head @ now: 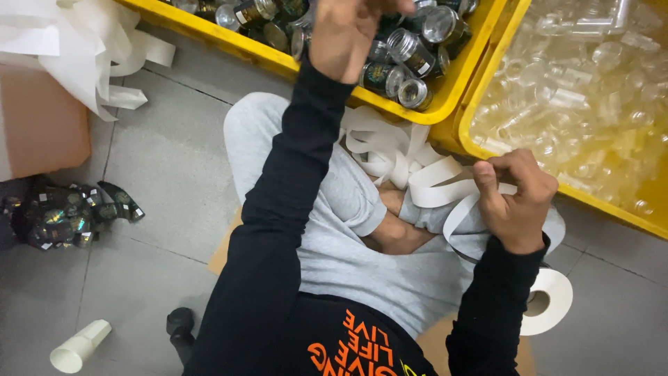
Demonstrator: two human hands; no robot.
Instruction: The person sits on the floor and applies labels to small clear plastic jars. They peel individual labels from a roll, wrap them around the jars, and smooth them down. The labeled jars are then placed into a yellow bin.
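My left hand [343, 31] reaches into a yellow crate [445, 97] of clear jars with dark labels [410, 52]. Its fingers curl down among the jars and run past the top edge, so what they grip is hidden. My right hand [516, 198] is closed on a white paper strip [435, 188] over my lap. The strip loops back in a loose tangle [379, 143] across my grey trousers, below the crate's edge.
A second yellow crate [467, 129] at the right holds several bare clear jars [577, 90]. A white paper roll [553, 299] lies by my right elbow. At the left are heaped white backing paper [76, 42], a cardboard box [42, 125], dark shiny labels [66, 216] and stacked paper cups [80, 346].
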